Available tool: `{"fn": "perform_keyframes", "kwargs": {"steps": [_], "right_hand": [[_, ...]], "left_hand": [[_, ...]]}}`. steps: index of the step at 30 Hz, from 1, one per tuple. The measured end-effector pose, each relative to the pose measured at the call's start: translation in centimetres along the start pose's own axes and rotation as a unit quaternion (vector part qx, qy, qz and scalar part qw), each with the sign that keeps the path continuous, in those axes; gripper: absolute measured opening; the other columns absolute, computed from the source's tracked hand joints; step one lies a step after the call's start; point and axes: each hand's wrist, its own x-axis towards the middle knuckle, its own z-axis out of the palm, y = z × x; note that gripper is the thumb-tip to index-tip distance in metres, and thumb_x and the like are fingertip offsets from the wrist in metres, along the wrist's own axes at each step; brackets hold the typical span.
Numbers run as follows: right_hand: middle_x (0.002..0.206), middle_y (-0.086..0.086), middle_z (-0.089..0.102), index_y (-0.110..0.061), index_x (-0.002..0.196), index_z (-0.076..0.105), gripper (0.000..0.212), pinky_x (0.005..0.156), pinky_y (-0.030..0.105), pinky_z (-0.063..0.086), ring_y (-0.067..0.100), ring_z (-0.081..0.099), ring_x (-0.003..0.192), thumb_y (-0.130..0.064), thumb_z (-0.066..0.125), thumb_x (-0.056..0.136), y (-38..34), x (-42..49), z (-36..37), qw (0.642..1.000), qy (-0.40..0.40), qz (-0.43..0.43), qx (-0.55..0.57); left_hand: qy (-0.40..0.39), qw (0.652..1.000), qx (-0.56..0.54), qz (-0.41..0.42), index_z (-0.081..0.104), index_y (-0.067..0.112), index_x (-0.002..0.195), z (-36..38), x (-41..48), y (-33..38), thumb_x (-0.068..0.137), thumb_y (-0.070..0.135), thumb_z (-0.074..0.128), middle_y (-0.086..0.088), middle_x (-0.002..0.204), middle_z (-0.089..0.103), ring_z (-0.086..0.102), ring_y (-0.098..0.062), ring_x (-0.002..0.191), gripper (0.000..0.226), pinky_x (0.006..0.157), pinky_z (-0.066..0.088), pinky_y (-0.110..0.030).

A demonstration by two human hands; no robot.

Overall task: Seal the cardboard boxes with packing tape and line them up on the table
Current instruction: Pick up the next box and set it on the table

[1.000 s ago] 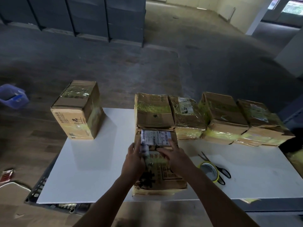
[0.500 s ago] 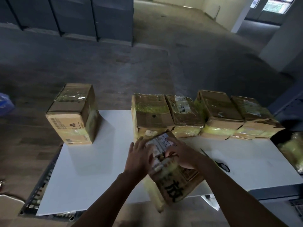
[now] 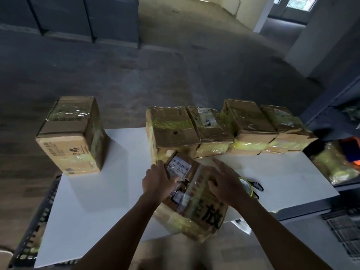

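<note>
A taped cardboard box [image 3: 194, 201] with a white label lies tilted at the front edge of the white table [image 3: 93, 191], partly overhanging it. My left hand [image 3: 157, 181] grips its left side, thumb on top. My right hand [image 3: 226, 182] rests on its right upper face with the fingers spread. Several taped boxes [image 3: 247, 125] stand side by side in a row along the table's far edge. One more taped box [image 3: 72, 133] stands alone at the far left corner. A roll of yellow tape [image 3: 247, 187] and black scissors [image 3: 258, 187] lie just right of my right hand.
A perforated metal rack [image 3: 39, 221] sticks out under the table's left side. Dark shelving [image 3: 335, 106] stands at the right with a yellow-wrapped bundle [image 3: 331, 164] beside it. Grey cabinets [image 3: 78, 16] line the far wall across open floor.
The box lay flat under both hands; it has since been lifted and turned at an angle at the table's front edge. My right hand has shifted to its right face.
</note>
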Motion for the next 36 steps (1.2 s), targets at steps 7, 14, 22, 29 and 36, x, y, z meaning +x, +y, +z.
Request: {"fn": "perform_keyframes", "kwargs": {"steps": [7,14,22,29,36], "right_hand": [[0.117,0.022,0.055,-0.013,0.133,0.041,0.040,0.082,0.042,0.047,0.039,0.055,0.105,-0.033,0.042,0.098,1.8,0.6,1.1,0.962,-0.060,0.247,0.097],[0.118,0.016,0.053,-0.020,0.139,0.041,0.042,0.084,0.040,0.048,0.035,0.056,0.106,-0.031,0.046,0.098,3.8,1.5,-0.2,0.964,-0.069,0.179,0.183],[0.135,0.010,0.049,-0.019,0.140,0.042,0.042,0.092,0.036,0.044,0.026,0.053,0.115,-0.032,0.042,0.100,6.6,0.0,-1.1,0.962,-0.083,0.134,0.222],[0.122,0.013,0.059,-0.013,0.125,0.055,0.032,0.085,0.035,0.045,0.031,0.057,0.111,-0.018,0.037,0.099,12.9,-2.3,-0.4,0.968,-0.080,0.210,0.114],[0.117,0.004,0.065,-0.021,0.115,0.065,0.030,0.088,0.030,0.046,0.025,0.058,0.112,-0.027,0.045,0.093,17.0,-6.1,2.4,0.965,-0.187,0.170,0.069]], "left_hand": [[0.043,0.998,0.039,-0.021,0.037,0.012,0.126,1.0,-2.1,0.9,0.084,0.063,0.053,-0.009,0.108,0.055,0.058,-0.025,0.093,0.068,0.072,0.054,-0.034],[0.120,0.980,0.153,0.044,0.045,0.014,0.131,3.3,-4.7,3.1,0.092,0.039,0.051,-0.015,0.130,0.049,0.050,-0.031,0.117,0.046,0.088,0.051,-0.047],[0.146,0.955,0.168,0.198,0.066,0.012,0.080,4.8,-5.6,6.2,0.074,0.020,0.070,-0.009,0.097,0.063,0.060,-0.031,0.100,0.011,0.079,0.053,-0.044],[0.152,0.956,0.106,0.228,0.062,0.012,0.077,6.6,-6.0,10.9,0.073,0.012,0.068,-0.006,0.086,0.061,0.057,-0.023,0.082,0.008,0.059,0.050,-0.032],[0.110,0.962,0.095,0.233,0.061,0.015,0.067,9.5,-6.4,15.2,0.071,0.013,0.058,-0.002,0.068,0.059,0.056,-0.022,0.064,0.006,0.046,0.043,-0.030]]}}
